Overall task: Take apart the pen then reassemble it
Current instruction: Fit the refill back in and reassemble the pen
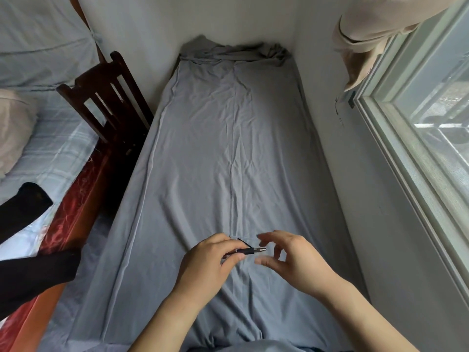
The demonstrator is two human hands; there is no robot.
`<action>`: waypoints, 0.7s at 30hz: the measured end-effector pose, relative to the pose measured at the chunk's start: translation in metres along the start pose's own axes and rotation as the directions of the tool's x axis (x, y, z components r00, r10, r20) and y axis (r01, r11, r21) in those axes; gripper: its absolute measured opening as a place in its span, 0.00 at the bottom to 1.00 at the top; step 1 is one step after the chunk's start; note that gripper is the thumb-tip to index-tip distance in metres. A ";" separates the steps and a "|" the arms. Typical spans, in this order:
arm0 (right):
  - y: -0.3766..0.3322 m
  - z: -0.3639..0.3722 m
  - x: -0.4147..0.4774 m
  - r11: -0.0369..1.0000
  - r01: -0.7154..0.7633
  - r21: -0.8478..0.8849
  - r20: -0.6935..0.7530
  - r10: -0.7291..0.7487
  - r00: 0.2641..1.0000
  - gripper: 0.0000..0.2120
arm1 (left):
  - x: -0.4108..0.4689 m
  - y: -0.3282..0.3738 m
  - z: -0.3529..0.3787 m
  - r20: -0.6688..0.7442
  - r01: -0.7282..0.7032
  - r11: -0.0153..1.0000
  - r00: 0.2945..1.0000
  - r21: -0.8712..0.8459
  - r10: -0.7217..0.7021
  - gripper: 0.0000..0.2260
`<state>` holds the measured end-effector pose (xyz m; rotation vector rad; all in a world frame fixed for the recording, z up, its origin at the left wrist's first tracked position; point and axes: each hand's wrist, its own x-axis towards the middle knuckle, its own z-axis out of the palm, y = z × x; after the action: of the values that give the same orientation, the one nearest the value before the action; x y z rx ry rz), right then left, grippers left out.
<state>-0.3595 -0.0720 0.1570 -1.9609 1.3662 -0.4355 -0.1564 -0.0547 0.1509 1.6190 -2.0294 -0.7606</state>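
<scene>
A black pen (250, 251) with a metal tip pointing right is held level just above the grey sheet. My left hand (208, 265) grips its rear half between thumb and fingers, hiding that end. A thin dark piece, perhaps the clip, sticks up by the left fingertips. My right hand (289, 260) hovers to the right of the tip with fingers spread and slightly blurred, touching nothing. The tip sits between its thumb and forefinger.
The grey sheet (228, 148) covers a narrow mattress running away from me. A dark wooden chair (109, 102) and another bed (50, 153) stand at the left. A wall and window (431, 135) close in on the right. Black cloth (30, 275) lies at the lower left.
</scene>
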 end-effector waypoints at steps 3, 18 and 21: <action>0.001 0.004 -0.001 0.999 0.035 -0.001 -0.001 -0.035 0.999 0.12 | -0.002 -0.002 0.000 -0.004 0.009 1.000 1.000 -0.001 -0.009 0.09; 0.001 0.022 0.010 0.998 0.066 -0.016 0.072 -0.065 0.995 0.12 | -0.014 -0.016 0.000 0.001 0.095 0.995 0.996 0.008 -0.095 0.07; 0.002 0.025 0.011 0.997 0.080 -0.008 0.060 -0.079 0.995 0.08 | -0.015 -0.019 0.001 0.000 0.108 0.994 0.994 -0.007 -0.108 0.07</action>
<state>-0.3407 -0.0737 0.1368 -2.0258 1.2585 -0.4046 -0.1397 -0.0430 0.1383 1.7370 -1.9496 -0.8047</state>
